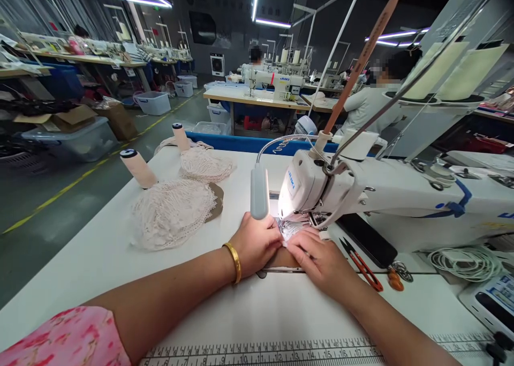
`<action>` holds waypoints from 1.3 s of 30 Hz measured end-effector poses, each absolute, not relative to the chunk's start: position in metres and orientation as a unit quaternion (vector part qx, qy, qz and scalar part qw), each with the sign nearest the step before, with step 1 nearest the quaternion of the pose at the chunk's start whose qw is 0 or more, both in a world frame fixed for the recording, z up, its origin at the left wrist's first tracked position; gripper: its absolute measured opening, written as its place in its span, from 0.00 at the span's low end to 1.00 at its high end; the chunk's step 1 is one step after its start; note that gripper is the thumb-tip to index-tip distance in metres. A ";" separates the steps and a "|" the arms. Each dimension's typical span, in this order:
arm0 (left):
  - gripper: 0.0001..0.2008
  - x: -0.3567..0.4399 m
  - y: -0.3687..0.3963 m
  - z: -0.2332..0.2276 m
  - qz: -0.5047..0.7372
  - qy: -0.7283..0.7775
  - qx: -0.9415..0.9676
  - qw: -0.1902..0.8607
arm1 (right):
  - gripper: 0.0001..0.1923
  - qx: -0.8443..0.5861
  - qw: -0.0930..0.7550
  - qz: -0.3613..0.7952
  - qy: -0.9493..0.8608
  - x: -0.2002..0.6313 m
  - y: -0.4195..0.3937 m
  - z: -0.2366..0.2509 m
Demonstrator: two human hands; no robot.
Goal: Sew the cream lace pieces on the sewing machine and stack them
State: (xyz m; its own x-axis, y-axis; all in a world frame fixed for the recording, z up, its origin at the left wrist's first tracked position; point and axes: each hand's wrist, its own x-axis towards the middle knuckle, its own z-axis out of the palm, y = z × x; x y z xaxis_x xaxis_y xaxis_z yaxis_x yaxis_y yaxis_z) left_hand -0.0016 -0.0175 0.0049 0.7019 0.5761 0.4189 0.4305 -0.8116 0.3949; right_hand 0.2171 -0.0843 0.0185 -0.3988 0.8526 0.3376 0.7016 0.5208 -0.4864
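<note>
Head view: the left hand [257, 243] and right hand [321, 259] lie flat, fingers pressed down on a small lace piece [291, 229] under the needle of the sewing machine [361, 189], near the middle of the tabletop [100, 253]. Neither hand closes around it; both pin it to the bed. The lace looks thin, soft and light, likely to slip or pucker, so flat fingertip pressure near its edges suits it. Snips [361, 264] lie just right of the right hand. Lace piles [172, 216] and thread cones [138, 167] sit toward the far left edge.
</note>
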 end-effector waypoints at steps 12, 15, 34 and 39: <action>0.09 -0.012 -0.039 0.012 0.295 0.207 0.930 0.071 | 0.07 -0.420 0.183 0.125 -0.880 0.224 -0.089 0.026; 0.09 -0.011 -0.035 0.013 0.285 0.212 0.933 0.065 | 0.08 -0.423 0.197 0.109 -0.878 0.223 -0.088 0.025; 0.11 -0.010 -0.030 0.015 0.241 0.222 0.945 0.019 | 0.11 -0.435 0.214 0.062 -0.872 0.221 -0.084 0.015; 0.11 -0.009 -0.028 0.015 0.222 0.233 0.947 0.003 | 0.13 -0.463 0.210 0.045 -0.860 0.221 -0.083 0.008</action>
State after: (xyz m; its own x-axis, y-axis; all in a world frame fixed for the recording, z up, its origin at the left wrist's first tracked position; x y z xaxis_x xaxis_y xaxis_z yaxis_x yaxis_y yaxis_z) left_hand -0.0095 -0.0277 0.0150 0.7931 0.4424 0.4187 0.4400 -0.8914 0.1083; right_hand 0.2215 -0.0829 0.0085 -0.4838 0.8144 0.3204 0.7770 0.5682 -0.2710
